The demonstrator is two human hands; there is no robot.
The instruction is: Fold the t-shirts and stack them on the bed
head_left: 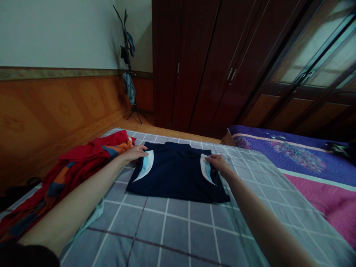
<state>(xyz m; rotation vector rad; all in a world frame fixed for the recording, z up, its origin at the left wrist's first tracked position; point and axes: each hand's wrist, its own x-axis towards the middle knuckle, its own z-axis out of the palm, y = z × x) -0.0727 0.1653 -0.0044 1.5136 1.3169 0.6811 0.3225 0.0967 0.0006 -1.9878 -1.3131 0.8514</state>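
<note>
A dark navy garment [178, 172] lies flat on the grey checked bed sheet [178, 230], with a curved white and light-blue panel near each side. My left hand [137, 152] pinches its left side beside the left panel [146, 165]. At the right panel [206, 168], my right hand [218, 163] has its fingers closed on the garment's edge. Red clothing with orange and blue parts [83, 159] is heaped to the left, beside my left forearm.
Behind the bed stands a dark wooden wardrobe [194, 66]. A black coat stand [128, 59] with items hanging on it is in the corner. At the right is another bed surface with a purple and pink cover [294, 155].
</note>
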